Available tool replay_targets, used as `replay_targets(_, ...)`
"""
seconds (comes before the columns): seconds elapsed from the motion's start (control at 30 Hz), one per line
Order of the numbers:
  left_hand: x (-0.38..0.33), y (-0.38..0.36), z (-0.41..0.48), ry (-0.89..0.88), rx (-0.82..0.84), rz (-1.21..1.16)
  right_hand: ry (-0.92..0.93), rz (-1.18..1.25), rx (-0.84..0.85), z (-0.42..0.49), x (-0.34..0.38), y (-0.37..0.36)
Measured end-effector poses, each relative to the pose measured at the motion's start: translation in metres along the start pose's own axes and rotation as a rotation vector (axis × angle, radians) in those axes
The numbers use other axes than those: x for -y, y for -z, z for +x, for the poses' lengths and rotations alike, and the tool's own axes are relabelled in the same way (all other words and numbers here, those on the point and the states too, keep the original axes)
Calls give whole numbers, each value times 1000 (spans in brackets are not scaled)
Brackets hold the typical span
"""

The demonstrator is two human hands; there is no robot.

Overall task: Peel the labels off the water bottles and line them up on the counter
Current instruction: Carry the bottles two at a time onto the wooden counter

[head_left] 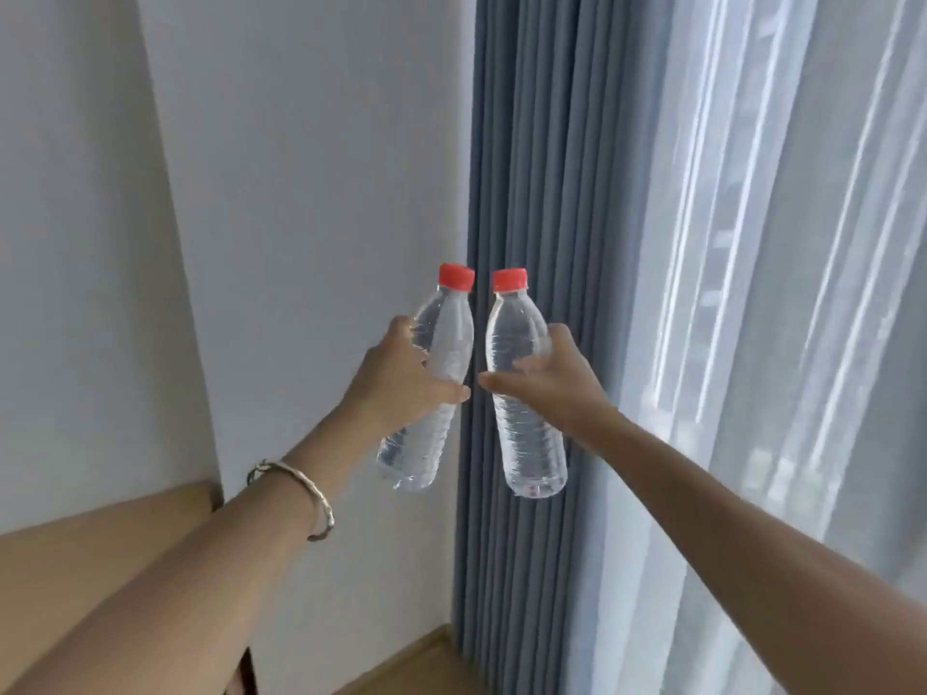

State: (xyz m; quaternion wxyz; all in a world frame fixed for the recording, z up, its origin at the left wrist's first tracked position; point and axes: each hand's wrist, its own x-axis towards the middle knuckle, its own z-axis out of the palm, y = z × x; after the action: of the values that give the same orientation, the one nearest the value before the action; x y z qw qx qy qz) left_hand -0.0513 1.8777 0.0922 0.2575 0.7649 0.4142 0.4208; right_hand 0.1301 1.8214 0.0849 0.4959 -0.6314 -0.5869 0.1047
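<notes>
I hold two clear water bottles with red caps up in the air, side by side, in front of the wall and curtain. My left hand (401,381) grips the left bottle (441,343) around its middle; this bottle tilts a little to the right. My right hand (549,381) grips the right bottle (516,333) around its middle; it stands nearly upright. Neither bottle shows a label. The caps are close together but apart. A silver bangle (301,494) circles my left wrist.
A light wooden counter (90,544) lies at the lower left, against the white wall (301,193). A grey-blue curtain (542,143) hangs behind the bottles, with a sheer white curtain (777,243) to its right. Wooden floor (416,664) shows at the bottom.
</notes>
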Motion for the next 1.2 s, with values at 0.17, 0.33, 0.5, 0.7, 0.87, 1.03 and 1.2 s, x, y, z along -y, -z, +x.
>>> replay_targets(0.17,60,57,21,115,-116,110,-8,72,169,58,5,-86)
replay_targets(0.33,92,95,60,182,-240,180,37,201,339,115,14,-154)
replay_targets(0.5,112,129,95,273,-412,159,172,239,453,185,41,-208)
replay_targets(0.7,149,201,63,393,-641,265,298,382,653,206,105,-309)
replay_targets(0.87,183,286,-1,510,-823,427,428,441,872,156,173,-402)
replay_targets(1.03,239,365,-69,620,-896,528,507,408,1071,100,233,-496)
replay_targets(1.2,303,439,-127,668,-911,507,558,341,1188,49,298,-600)
